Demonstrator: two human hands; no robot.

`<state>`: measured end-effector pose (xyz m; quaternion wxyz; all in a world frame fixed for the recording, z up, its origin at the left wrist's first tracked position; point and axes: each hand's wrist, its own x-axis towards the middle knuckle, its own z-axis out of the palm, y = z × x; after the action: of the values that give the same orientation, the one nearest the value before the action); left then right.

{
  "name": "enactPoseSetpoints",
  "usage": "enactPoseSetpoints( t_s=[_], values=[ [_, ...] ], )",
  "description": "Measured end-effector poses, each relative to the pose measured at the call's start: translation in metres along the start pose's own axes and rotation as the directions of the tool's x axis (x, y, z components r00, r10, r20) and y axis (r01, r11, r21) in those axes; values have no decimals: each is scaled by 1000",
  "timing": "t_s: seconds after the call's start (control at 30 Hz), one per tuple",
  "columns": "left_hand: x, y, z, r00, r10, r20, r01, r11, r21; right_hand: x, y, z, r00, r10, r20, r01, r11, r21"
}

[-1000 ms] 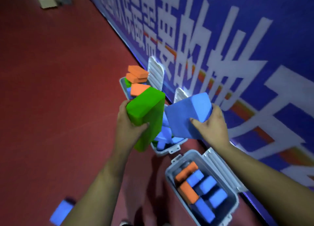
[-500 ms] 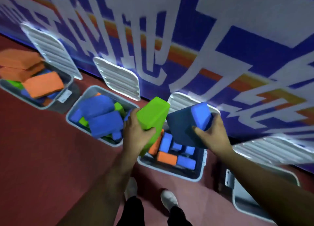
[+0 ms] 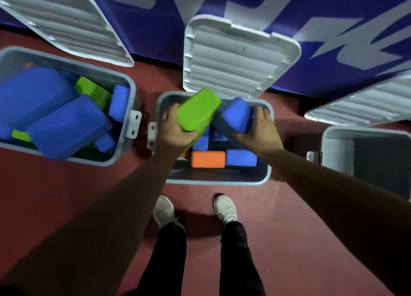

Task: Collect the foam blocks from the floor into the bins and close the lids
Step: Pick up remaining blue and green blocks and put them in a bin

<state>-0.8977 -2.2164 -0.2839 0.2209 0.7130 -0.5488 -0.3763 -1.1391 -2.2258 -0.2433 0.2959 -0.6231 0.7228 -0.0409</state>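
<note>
We count three bins: left bin (image 3: 97,162), middle bin (image 3: 213,181), right bin (image 3: 335,153). Three lids, all up: left lid (image 3: 66,24), middle lid (image 3: 235,57), right lid (image 3: 367,104). Two hands, one block each: left hand (image 3: 175,131) grips a green block (image 3: 198,111), right hand (image 3: 262,128) grips a blue block (image 3: 236,113). In the middle bin we see one orange block (image 3: 208,159) and two loose blue blocks (image 3: 241,157). Left bin: four blue pieces (image 3: 69,126), two green patches (image 3: 93,93). Two shoes (image 3: 163,211).

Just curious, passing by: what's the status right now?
Left hand grips green block, right hand grips blue block, both over middle bin. Lid open. Nothing in the way.
</note>
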Motion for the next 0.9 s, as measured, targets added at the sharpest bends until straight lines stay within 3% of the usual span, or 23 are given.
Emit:
enactPoseSetpoints(
  t_s=[0.27, 0.47, 0.53, 0.6, 0.67, 0.77, 0.9],
  values=[
    [8, -49, 69, 952, 195, -238, -145, 966, 212, 22, 63, 68, 978, -206, -20, 192, 938, -289],
    [-16, -98, 89, 950, 306, -65, -289, 938, 190, 5, 99, 108, 936, -352, 25, 331, 850, -410],
    [-27, -119, 94, 948, 319, 15, -314, 922, 229, -5, 111, 123, 925, -358, 124, 377, 835, -401],
    [-38, -140, 102, 949, 290, 124, -313, 913, 262, -12, 118, 137, 890, -327, 318, 438, 808, -394],
    [-43, -151, 108, 953, 141, 269, -206, 950, 232, -13, 125, 148, 867, -227, 444, 409, 833, -374],
    [-39, -153, 110, 906, -102, 411, 10, 976, 220, -6, 133, 159, 887, -157, 435, 331, 872, -362],
    [-27, -134, 108, 923, -83, 376, 18, 985, 172, 4, 124, 149, 911, -189, 366, 309, 901, -306]
  ],
)
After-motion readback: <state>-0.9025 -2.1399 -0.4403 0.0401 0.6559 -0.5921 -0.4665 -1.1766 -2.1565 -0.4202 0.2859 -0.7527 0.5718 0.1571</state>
